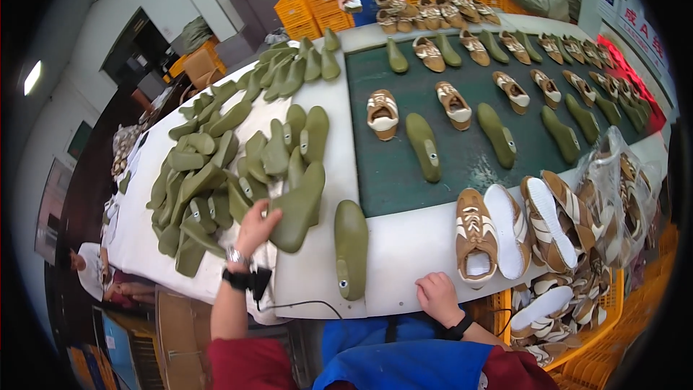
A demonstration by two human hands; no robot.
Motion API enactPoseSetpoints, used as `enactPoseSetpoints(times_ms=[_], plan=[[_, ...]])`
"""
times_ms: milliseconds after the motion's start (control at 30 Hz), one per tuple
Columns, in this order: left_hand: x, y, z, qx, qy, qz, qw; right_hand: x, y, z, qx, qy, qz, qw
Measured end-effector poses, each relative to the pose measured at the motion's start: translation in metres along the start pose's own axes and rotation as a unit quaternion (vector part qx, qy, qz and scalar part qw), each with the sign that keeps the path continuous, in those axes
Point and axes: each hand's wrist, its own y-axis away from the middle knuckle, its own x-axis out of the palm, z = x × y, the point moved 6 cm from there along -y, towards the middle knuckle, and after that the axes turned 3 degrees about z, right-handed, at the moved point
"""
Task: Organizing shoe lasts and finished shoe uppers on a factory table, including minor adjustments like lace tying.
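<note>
While gripped by the left hand (256, 227), the green last (296, 206) points up-right.

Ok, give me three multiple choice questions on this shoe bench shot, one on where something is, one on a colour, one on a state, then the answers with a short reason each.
1. Where does the single green shoe last nearest the person lie?
A. on the white table edge, between the two hands
B. on the dark green belt
C. inside the yellow crate

2. What colour is the upper of the shoe just beyond the right hand?
A. black
B. tan with white stripes
C. red

3. What is the left hand doing?
A. resting flat on bare table
B. holding a plastic bag
C. gripping a green last by the pile

Answers:
1 A, it lies alone on the white surface in front of the belt.
2 B, brown with white bands shows.
3 C, the fingers close on the last's end.
</note>
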Motion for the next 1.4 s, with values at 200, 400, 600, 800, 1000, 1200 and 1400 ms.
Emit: enactPoseSetpoints(times_ms=[200,400,600,800,1000,1200,1400], plan=[[0.045,0.15,-0.019,0.011,-0.222,-0.033,0.975,0.008,-0.006,0.012,-0.011,0.01,0.038,0.999],[0.099,0.165,-0.04,0.041,-0.15,0.022,0.988,0.011,-0.051,0.067,0.003,-0.141,0.115,0.983],[0.126,0.1,-0.045,0.102,-0.044,0.179,0.977,0.039,-0.081,0.071,-0.036,-0.017,0.068,0.997],[0.109,-0.024,0.003,0.073,-0.314,0.001,0.947,0.045,-0.087,0.078,-0.035,0.011,0.07,0.997],[0.112,-0.038,0.024,-0.097,-0.297,0.089,0.946,0.045,-0.084,0.072,-0.033,-0.009,0.058,0.998],[0.116,0.031,0.061,-0.224,0.434,0.247,0.837,0.044,-0.085,0.07,-0.037,-0.004,0.044,0.998],[0.112,0.086,0.006,-0.04,0.292,0.294,0.909,0.041,-0.086,0.074,-0.02,-0.02,0.06,0.998]])
